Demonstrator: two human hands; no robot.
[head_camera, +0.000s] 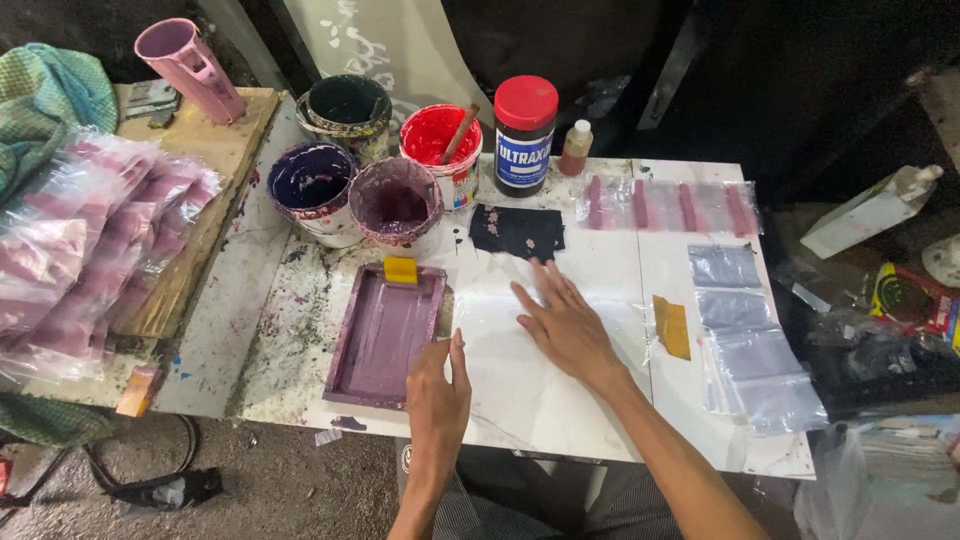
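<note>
My right hand (563, 322) lies flat, fingers spread, on a clear plastic bag (500, 330) spread on the white table (560, 420). My left hand (438, 385) rests on its edge at the bag's left side, right next to a purple-stained rectangular printing frame (383, 335) with a small yellow scraper (400, 269) at its top. Neither hand grips anything. A dark ink-stained cloth (517, 230) lies just beyond my right fingertips.
Several paint pots stand at the back: purple (310, 180), mauve (395, 200), red with a stick (440, 140), and a dark one (348, 105). A red-lidded black jar (525, 135) stands beside them. Clear bags (745, 340) lie at right, printed bags (665, 205) behind, stacked bags (90, 250) at left.
</note>
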